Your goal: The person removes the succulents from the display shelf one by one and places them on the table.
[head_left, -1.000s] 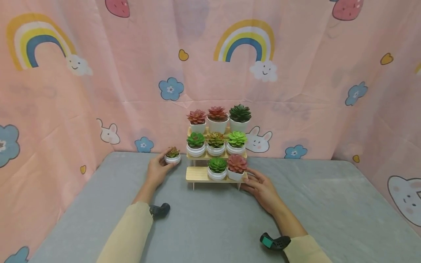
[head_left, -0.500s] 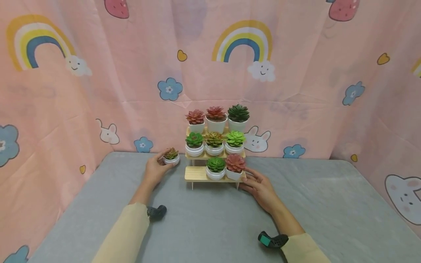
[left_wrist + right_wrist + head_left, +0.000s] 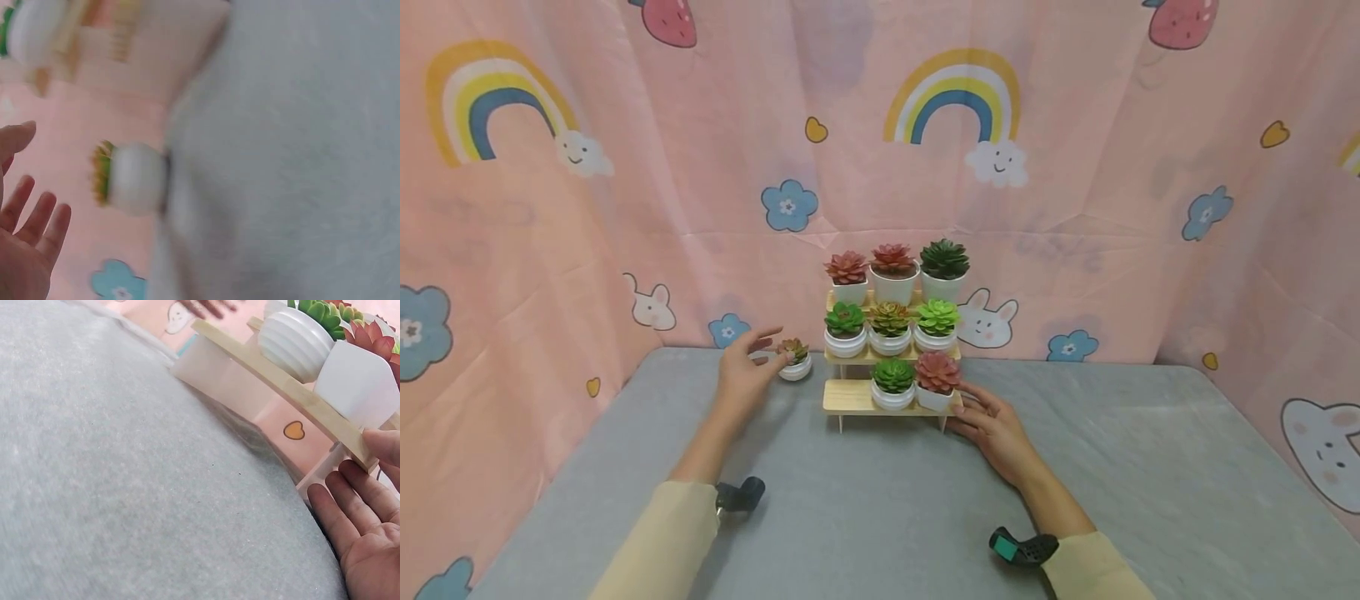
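A small brownish-green succulent in a white pot [image 3: 794,367] stands upright on the table, left of the tiered wooden stand [image 3: 848,400]. My left hand [image 3: 741,383] is spread just left of that pot. In the left wrist view the fingers [image 3: 53,234] are apart from the pot, which is blurred. At the stand's lowest board, my right hand [image 3: 1002,437] holds the right end. Its thumb [image 3: 382,445] lies at the board's edge and its fingers are underneath. On that board sit a green succulent [image 3: 892,383] and a pink succulent [image 3: 937,382], toward the right.
The middle tier bears several green succulents, including a bright green one [image 3: 937,323]. On the top tier are two reddish succulents and a dark green one [image 3: 944,271]. A grey cloth covers the table [image 3: 880,517]. Behind hangs a pink patterned curtain [image 3: 1075,108].
My left hand has let go of the small potted succulent and drawn back a little to the left, fingers spreading. The right hand stays at the stand.
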`<state>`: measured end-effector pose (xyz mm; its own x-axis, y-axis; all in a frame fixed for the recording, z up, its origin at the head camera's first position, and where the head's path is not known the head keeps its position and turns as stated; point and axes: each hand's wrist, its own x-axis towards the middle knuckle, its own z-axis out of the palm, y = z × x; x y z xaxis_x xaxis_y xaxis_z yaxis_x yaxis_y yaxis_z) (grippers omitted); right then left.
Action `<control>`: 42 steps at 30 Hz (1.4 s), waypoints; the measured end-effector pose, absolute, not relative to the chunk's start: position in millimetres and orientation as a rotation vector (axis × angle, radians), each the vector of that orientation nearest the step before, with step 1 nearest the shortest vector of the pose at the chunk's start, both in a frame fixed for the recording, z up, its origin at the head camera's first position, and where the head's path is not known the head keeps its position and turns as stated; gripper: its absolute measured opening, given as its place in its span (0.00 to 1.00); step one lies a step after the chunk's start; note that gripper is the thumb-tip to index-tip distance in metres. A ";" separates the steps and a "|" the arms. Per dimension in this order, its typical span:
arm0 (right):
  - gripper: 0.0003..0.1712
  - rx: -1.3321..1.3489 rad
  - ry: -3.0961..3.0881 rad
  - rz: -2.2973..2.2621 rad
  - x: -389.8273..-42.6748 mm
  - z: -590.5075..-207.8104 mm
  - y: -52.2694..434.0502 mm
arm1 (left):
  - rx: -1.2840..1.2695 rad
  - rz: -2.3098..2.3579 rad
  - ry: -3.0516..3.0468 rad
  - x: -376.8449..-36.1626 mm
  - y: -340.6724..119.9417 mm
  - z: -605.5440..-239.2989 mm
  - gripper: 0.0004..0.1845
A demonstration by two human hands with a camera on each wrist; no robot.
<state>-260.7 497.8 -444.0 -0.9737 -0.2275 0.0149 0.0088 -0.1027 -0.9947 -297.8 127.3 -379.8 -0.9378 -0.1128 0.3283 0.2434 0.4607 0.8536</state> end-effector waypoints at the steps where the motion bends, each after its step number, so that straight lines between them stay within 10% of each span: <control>1: 0.34 -0.247 1.990 -2.208 -260.6 -443.9 498.2 | -0.118 -1.479 -2.364 -294.3 128.8 -374.9 0.23; 18: 0.35 -0.280 2.000 -2.217 -260.1 -445.3 501.1 | -0.649 -1.583 -2.277 -252.7 186.4 -339.2 0.19; 42: 0.34 -0.295 2.000 -2.204 -258.2 -442.6 498.4 | -0.730 -1.584 -2.267 -259.2 230.4 -372.0 0.21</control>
